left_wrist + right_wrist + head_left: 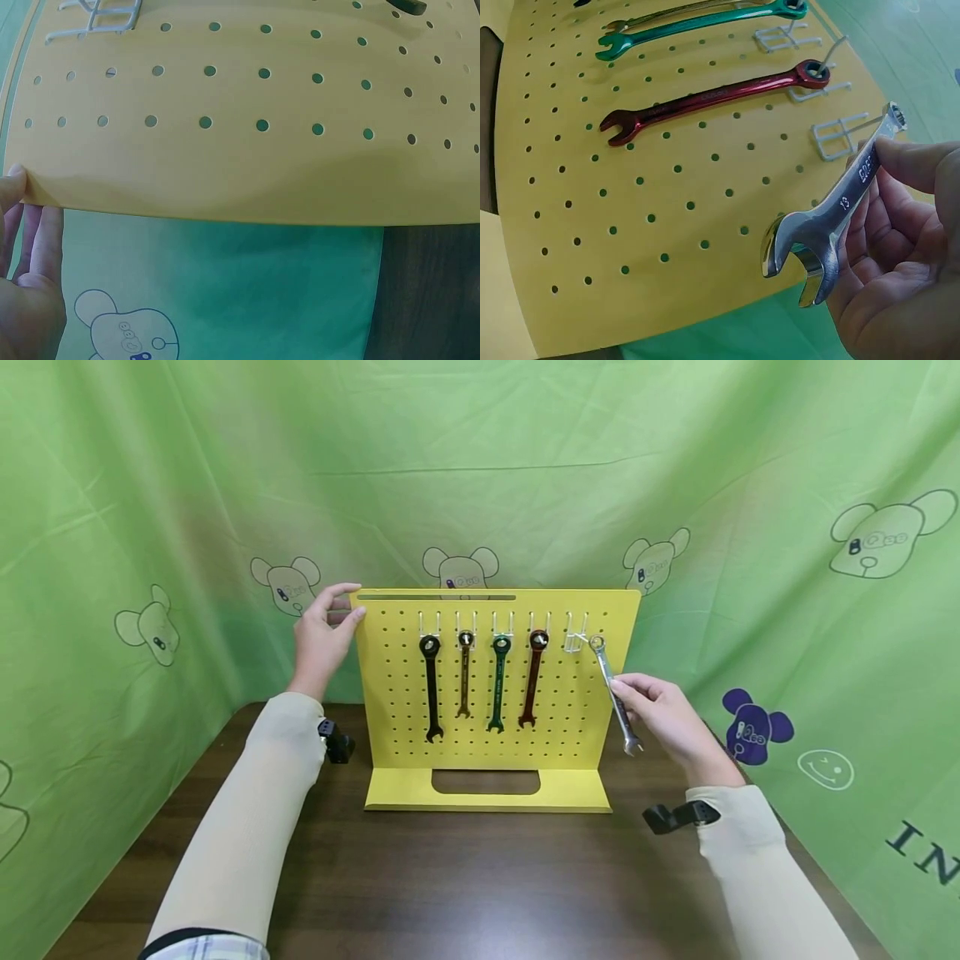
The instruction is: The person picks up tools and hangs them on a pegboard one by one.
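Observation:
My left hand (pixel 321 639) pinches the upper left corner of a yellow pegboard (pixel 480 752), thumb in front and fingers behind. My right hand (pixel 667 714) holds a silver combination wrench (pixel 617 700) by its shank between thumb and fingers. The ring end points up, right beside a white wire hook (pixel 574 633), and the open end (pixel 806 255) hangs down. On other hooks along the board hang a black wrench (pixel 432 689), a bronze wrench (pixel 465 677), a green wrench (pixel 498 685) and a red wrench (pixel 533 681).
The pegboard stands on a yellow base (pixel 405 793) with a cut-out slot, on a dark wooden table (pixel 450 877). Green cloth (pixel 480 460) with printed bear heads hangs behind and at both sides.

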`<state>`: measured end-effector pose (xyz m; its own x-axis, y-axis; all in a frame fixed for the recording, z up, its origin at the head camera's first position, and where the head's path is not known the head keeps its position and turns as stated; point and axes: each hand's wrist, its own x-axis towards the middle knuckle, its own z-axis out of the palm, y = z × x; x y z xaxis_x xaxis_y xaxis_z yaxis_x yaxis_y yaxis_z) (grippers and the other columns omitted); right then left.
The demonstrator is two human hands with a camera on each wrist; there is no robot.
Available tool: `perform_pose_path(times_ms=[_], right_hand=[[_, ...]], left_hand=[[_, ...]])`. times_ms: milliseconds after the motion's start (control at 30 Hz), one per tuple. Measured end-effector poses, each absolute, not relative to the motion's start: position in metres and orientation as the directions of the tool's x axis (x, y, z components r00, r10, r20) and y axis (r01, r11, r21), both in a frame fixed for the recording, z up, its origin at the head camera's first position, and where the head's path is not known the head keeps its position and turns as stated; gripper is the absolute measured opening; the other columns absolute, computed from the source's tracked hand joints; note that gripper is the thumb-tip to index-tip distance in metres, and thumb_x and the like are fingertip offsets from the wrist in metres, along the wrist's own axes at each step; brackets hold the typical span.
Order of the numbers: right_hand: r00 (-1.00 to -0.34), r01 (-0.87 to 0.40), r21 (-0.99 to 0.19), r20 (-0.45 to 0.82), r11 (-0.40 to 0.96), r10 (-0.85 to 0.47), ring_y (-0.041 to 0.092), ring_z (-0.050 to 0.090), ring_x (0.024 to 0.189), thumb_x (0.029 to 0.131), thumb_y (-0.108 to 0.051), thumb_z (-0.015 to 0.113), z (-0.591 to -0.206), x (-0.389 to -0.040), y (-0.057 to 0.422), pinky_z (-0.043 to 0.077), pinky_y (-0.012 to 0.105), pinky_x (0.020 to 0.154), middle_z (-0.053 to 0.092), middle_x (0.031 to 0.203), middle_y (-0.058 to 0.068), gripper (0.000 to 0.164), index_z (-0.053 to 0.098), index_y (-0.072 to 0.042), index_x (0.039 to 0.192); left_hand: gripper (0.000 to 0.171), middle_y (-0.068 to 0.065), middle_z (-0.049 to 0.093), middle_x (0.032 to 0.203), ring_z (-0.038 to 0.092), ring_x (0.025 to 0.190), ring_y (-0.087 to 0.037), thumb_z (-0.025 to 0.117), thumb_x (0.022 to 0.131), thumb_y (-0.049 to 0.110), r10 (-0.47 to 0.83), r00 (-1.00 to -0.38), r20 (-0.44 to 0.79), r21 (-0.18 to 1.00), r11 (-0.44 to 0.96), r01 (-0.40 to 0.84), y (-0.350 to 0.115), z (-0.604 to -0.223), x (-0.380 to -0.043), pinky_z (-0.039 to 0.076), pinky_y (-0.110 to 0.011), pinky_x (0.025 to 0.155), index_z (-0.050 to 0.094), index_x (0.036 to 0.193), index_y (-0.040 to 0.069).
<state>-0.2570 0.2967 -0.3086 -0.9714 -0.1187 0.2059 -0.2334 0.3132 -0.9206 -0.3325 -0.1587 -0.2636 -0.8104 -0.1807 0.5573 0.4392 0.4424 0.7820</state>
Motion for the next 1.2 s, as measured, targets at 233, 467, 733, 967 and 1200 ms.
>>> perform_pose_path(times_ms=[233, 467, 733, 967, 1200], right_hand=[[-0.975, -0.212, -0.937, 0.182, 0.279, -0.13, 0.008, 0.053, 0.07, 0.103, -0.032, 0.059, -0.321, -0.267, 0.293, 0.049, 0.025, 0.062, 0.057, 0.08, -0.007, 0.028, 0.066, -0.008, 0.113], [-0.97, -0.228, -0.949, 0.202, 0.216, -0.139, 0.011, 0.058, 0.085, 0.104, -0.03, 0.056, -0.335, -0.28, 0.286, 0.051, 0.022, 0.075, 0.067, 0.095, -0.004, 0.038, 0.059, 0.005, 0.119], [-0.969, -0.218, -0.971, 0.204, 0.098, -0.138, 0.018, 0.059, 0.103, 0.104, -0.031, 0.056, -0.348, -0.292, 0.269, 0.052, 0.024, 0.085, 0.069, 0.11, -0.001, 0.044, 0.053, 0.007, 0.126], [-0.972, -0.218, -0.974, 0.211, 0.065, -0.103, 0.012, 0.056, 0.109, 0.104, -0.031, 0.056, -0.351, -0.294, 0.262, 0.05, 0.025, 0.092, 0.068, 0.115, -0.005, 0.05, 0.048, 0.008, 0.135], [-0.969, -0.226, -0.972, 0.218, 0.061, -0.118, 0.015, 0.055, 0.117, 0.104, -0.03, 0.057, -0.354, -0.292, 0.266, 0.048, 0.027, 0.097, 0.066, 0.125, 0.002, 0.055, 0.044, 0.009, 0.141]], left_hand=[[0.035, -0.011, 0.066, 0.119, 0.065, 0.107, -0.028, 0.068, 0.097, 0.016, -0.174, -0.812, 0.558, 0.777, 0.452, 0.437, -0.159, -0.266, -0.334, 0.057, -0.039, 0.089, 0.063, 0.132, 0.02], [0.036, -0.012, 0.065, 0.119, 0.065, 0.107, -0.027, 0.068, 0.097, 0.016, -0.176, -0.818, 0.548, 0.788, 0.436, 0.435, -0.159, -0.267, -0.333, 0.057, -0.038, 0.089, 0.063, 0.133, 0.02], [0.036, -0.01, 0.065, 0.119, 0.065, 0.107, -0.026, 0.068, 0.097, 0.017, -0.18, -0.818, 0.547, 0.788, 0.443, 0.429, -0.16, -0.267, -0.332, 0.057, -0.038, 0.089, 0.063, 0.133, 0.021], [0.036, -0.011, 0.065, 0.12, 0.065, 0.107, -0.026, 0.069, 0.097, 0.017, -0.183, -0.815, 0.55, 0.788, 0.437, 0.434, -0.16, -0.265, -0.332, 0.057, -0.038, 0.088, 0.063, 0.133, 0.021], [0.036, -0.012, 0.064, 0.12, 0.065, 0.107, -0.027, 0.069, 0.097, 0.017, -0.175, -0.812, 0.556, 0.782, 0.441, 0.441, -0.159, -0.264, -0.333, 0.057, -0.038, 0.089, 0.063, 0.133, 0.02]])
